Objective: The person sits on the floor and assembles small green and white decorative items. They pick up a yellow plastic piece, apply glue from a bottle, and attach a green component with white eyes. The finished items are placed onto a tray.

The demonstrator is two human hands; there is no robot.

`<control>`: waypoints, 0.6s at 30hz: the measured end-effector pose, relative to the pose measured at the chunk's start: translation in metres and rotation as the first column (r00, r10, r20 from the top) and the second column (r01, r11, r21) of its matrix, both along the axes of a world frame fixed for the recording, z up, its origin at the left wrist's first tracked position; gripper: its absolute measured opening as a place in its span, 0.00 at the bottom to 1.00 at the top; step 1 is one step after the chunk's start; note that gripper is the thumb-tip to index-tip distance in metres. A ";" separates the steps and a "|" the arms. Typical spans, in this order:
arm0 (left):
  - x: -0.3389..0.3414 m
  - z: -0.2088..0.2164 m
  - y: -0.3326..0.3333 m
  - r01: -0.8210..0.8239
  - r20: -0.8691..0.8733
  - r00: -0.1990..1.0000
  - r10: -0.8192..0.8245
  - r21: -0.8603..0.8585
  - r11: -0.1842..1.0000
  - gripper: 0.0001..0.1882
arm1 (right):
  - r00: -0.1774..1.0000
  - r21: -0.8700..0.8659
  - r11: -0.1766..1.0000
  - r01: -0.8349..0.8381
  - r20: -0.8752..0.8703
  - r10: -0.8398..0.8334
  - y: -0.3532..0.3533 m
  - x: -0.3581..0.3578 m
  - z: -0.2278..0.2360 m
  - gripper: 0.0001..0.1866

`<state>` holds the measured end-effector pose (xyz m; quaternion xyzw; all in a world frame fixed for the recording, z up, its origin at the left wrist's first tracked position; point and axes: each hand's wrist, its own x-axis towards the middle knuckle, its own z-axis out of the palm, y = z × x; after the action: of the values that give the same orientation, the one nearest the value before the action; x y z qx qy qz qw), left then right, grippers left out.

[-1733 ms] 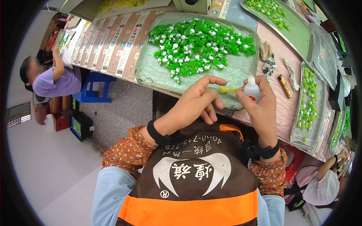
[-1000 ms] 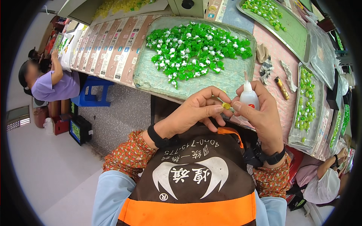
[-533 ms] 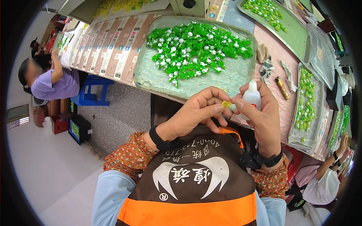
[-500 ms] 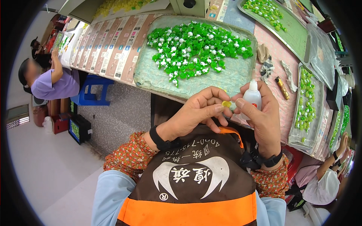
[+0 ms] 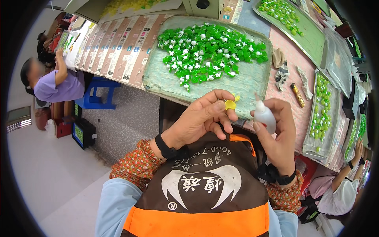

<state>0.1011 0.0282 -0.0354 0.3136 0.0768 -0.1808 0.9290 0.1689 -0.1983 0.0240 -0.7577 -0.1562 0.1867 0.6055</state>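
Between the thumb and index finger of my left hand (image 5: 203,116) is a small yellow plastic piece (image 5: 230,104), shaped like a shallow cup. Another bit of yellow (image 5: 236,96) shows just behind it, at the fingertips. My right hand (image 5: 281,126) is closed around a small white squeeze bottle (image 5: 265,117) with a thin nozzle pointing up. The two hands are apart, over the near edge of a tray (image 5: 169,83). On that tray lies a heap of small green and white plastic pieces (image 5: 207,51).
Gloves or rags (image 5: 281,75) and a gold and black tube (image 5: 297,94) lie right of the tray. More trays (image 5: 329,148) with green pieces stand further right. A grey metal housing (image 5: 213,8) is at the back. People sit at both sides; a blue stool (image 5: 96,94) stands left.
The bottle has tilted left in my right hand, its thin nozzle now visible, and the hands have drawn apart. The yellow piece has turned and shows more plainly.
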 end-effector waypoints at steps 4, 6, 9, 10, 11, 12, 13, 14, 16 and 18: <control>-0.002 -0.004 0.003 -0.018 0.006 1.000 0.018 -0.019 1.000 0.19 | 0.996 -0.023 0.998 -0.060 0.070 0.062 -0.010 -0.007 0.000 0.23; -0.003 -0.005 0.004 -0.027 0.001 1.000 0.027 -0.040 0.999 0.20 | 0.992 -0.010 0.998 -0.069 0.107 0.069 -0.012 -0.012 -0.001 0.23; -0.005 -0.008 0.005 -0.038 0.000 0.999 0.039 -0.046 0.998 0.20 | 0.993 0.040 0.997 -0.068 0.094 0.064 -0.010 -0.020 -0.005 0.24; -0.005 -0.009 0.005 -0.041 0.001 0.999 0.041 -0.044 0.998 0.20 | 0.995 0.045 0.997 -0.067 0.082 0.064 -0.009 -0.021 -0.006 0.24; -0.005 -0.007 0.004 -0.050 -0.011 0.999 0.049 -0.055 0.997 0.20 | 0.996 0.050 0.996 -0.067 0.070 0.063 -0.008 -0.022 -0.006 0.24; -0.004 -0.004 0.002 -0.059 -0.024 0.998 0.057 -0.066 0.996 0.20 | 0.995 0.047 0.996 -0.070 0.073 0.067 -0.007 -0.022 -0.006 0.24; -0.004 -0.003 0.002 -0.068 -0.036 0.997 0.065 -0.077 0.995 0.20 | 0.995 0.044 0.996 -0.073 0.075 0.070 -0.005 -0.022 -0.005 0.24; -0.004 -0.002 0.002 -0.067 -0.034 0.997 0.065 -0.072 0.995 0.20 | 0.994 0.040 0.996 -0.076 0.078 0.073 -0.005 -0.022 -0.005 0.25; -0.005 -0.001 0.003 -0.070 -0.027 0.997 0.069 -0.060 0.996 0.21 | 0.978 0.005 0.995 -0.097 0.187 0.094 -0.005 -0.021 -0.005 0.24; -0.007 -0.002 0.004 -0.085 -0.017 0.996 0.084 -0.065 0.994 0.20 | 0.954 -0.027 0.993 -0.115 0.275 0.118 -0.004 -0.020 -0.002 0.24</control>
<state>0.0945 0.0322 -0.0375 0.2779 0.0906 -0.1459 0.9451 0.1493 -0.2024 0.0218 -0.7691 -0.2825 0.1153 0.5616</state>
